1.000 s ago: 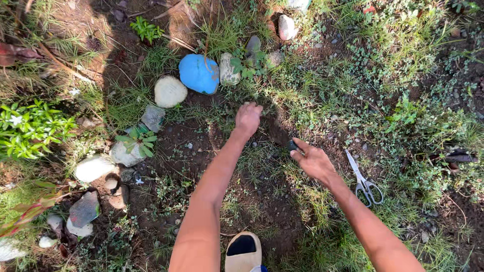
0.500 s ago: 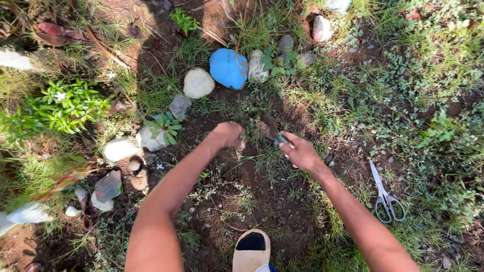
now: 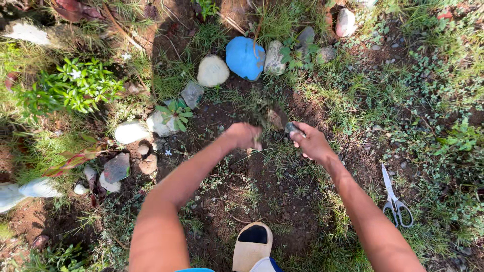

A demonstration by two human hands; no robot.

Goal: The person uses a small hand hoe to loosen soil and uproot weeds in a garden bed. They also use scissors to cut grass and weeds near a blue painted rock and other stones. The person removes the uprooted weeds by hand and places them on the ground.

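My left hand point(image 3: 244, 135) is closed around a tuft of grass and weeds point(image 3: 257, 108) rising from the dark soil. My right hand point(image 3: 311, 143) is closed on a small dark tool handle point(image 3: 292, 128), close beside the left hand at the base of the same tuft. Both arms reach forward over the bare earth. What the tool's working end looks like is hidden in the weeds.
A blue-painted stone point(image 3: 245, 57) and several pale stones point(image 3: 212, 71) edge the bed. Scissors point(image 3: 395, 200) lie on the ground to the right. A tan sandal point(image 3: 252, 247) stands near the bottom. A leafy plant with white flowers point(image 3: 75, 85) grows at left.
The left hand has pulled back from the far weeds and closed on the tuft. The right hand has come in beside it. The view has shifted, so the stones sit further right.
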